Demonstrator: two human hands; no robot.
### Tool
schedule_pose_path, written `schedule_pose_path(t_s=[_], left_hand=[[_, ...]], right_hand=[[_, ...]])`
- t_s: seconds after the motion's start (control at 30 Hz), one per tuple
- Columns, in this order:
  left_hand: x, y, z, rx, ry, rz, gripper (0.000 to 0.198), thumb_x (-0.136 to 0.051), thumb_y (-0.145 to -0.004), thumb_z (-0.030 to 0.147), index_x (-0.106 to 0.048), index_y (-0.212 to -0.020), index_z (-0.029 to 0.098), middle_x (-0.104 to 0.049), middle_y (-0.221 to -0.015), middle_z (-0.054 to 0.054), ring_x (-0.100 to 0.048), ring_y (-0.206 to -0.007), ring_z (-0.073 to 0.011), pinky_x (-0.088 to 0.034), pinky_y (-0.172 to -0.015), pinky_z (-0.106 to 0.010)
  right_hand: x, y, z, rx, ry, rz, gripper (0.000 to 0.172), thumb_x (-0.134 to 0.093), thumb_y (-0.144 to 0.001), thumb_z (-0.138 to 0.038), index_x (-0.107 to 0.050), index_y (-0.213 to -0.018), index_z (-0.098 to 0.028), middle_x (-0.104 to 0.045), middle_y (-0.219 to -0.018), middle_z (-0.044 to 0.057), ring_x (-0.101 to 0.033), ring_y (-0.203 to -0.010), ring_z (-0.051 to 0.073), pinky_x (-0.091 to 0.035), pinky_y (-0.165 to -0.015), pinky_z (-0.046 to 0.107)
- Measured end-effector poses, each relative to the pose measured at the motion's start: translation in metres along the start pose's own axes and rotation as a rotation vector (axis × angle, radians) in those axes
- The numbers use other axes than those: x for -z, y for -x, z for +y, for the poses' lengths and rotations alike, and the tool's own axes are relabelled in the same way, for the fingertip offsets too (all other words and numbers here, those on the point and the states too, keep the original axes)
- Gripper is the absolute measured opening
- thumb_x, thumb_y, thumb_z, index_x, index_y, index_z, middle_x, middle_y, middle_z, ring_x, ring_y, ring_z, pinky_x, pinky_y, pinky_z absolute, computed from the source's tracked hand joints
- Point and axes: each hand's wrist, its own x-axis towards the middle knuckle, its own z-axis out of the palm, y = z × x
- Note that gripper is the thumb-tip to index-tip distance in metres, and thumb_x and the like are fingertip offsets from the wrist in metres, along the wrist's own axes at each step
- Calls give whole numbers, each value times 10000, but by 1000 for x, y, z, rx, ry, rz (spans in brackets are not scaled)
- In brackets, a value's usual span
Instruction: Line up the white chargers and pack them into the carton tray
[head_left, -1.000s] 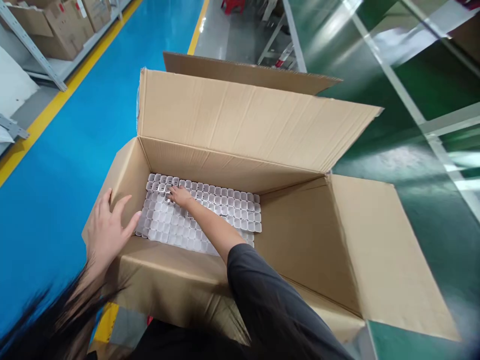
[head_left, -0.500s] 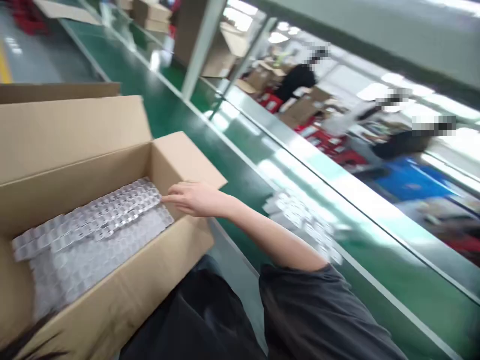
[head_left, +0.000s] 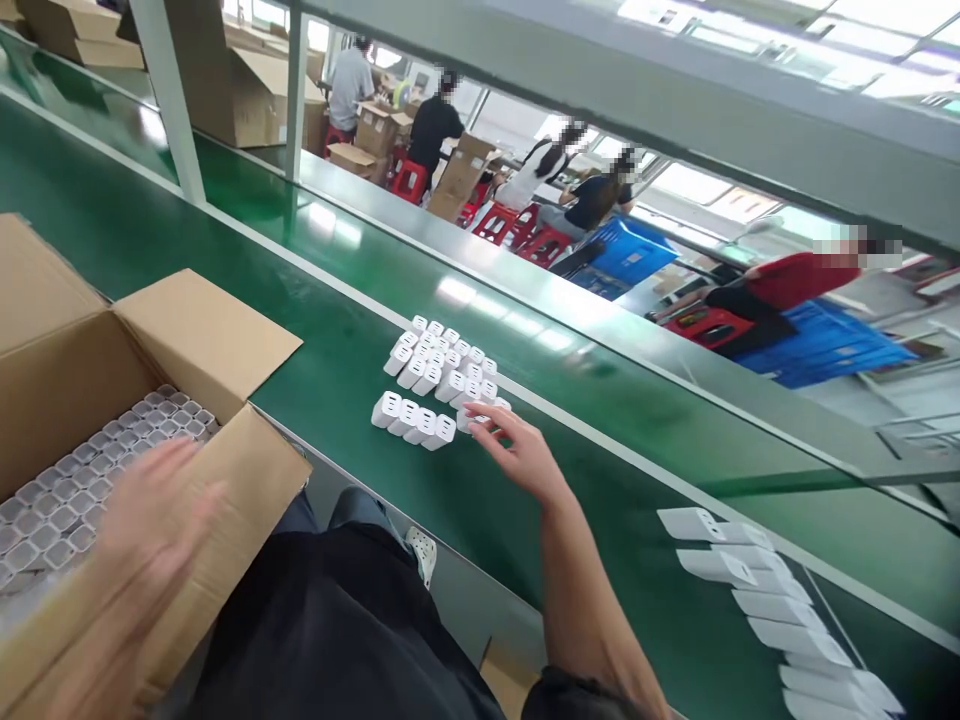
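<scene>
On the green conveyor, white power adapters (head_left: 426, 375) stand in a tight cluster, with port slots on their upper ends. A short row of the same adapters (head_left: 412, 420) sits just in front. My right hand (head_left: 514, 445) reaches in at the cluster's near right corner, fingers stretched and apart, fingertips at an adapter there. Motion smears my left hand (head_left: 161, 510), which is over the near flap of the open cardboard box (head_left: 180, 335); its fingers cannot be made out. Inside the box lie clear plastic pieces (head_left: 75, 480) in rows of small cells.
More white adapters (head_left: 772, 590) lie in a staggered line on the conveyor (head_left: 337, 350) at right. Metal posts (head_left: 169, 110) and an overhead beam (head_left: 600, 90) frame the line. Across it, several people sit near blue crates (head_left: 630, 250) and red stools (head_left: 547, 245).
The view has swung right. My right hand has left the box's edge and is now at the adapters. My left hand has come into view over the box flap.
</scene>
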Motion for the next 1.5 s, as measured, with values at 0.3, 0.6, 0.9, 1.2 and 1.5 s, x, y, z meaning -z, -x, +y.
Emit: schedule_pose_path(t_s=[0.3, 0.6, 0.9, 1.2, 1.5], left_hand=[[-127, -145, 122, -676, -165, -456, 796, -536, -883, 702, -435, -1465, 167, -593, -1356, -157, -562, -1224, -305, -458, -907, -368], [-155, -150, 130, -550, 26, -578, 619, -531, -875, 711, -647, -1233, 219, -692, -948, -102, -640, -889, -244, -390, -669, -285], [-111, -118, 119, 158, 653, -281, 928, -13, -867, 826, -580, -1154, 150, -687, -840, -96, -648, -676, -200, -502, -589, -298], [-59, -48, 95, 952, 1780, 45, 513, -497, -890, 672, -657, -909, 185, -688, -695, -15, -654, -583, -149, -544, -562, -245], [-1, 23, 32, 1011, 1865, 630, 428, -501, -929, 569, -670, -962, 177, -737, -845, -25, -701, -748, -178, -554, -696, -277]], right_hand=[[-25, 20, 27, -78, -134, 84, 299, -477, -963, -385, -677, -1101, -212, -752, -940, 81, -700, -683, 180, -610, -672, 333], [-48, 21, 13, -91, -206, -10, 351, -503, -952, -290, -608, -1278, -214, -760, -1049, 73, -727, -895, 207, -605, -827, 371], [-30, 16, -28, 258, -234, 180, 577, -622, -946, -339, -414, -1483, -293, -567, -1378, 117, -610, -1190, 237, -596, -908, 399], [-42, -36, -149, 767, 158, -180, 620, -687, -854, -376, -500, -1377, -100, -260, -1623, 218, -254, -1499, 357, -380, -1167, 529], [-130, -67, -250, 1186, 117, -372, 574, -732, -731, -279, -542, -1237, -85, -293, -1609, 242, -313, -1469, 387, -440, -1096, 541]])
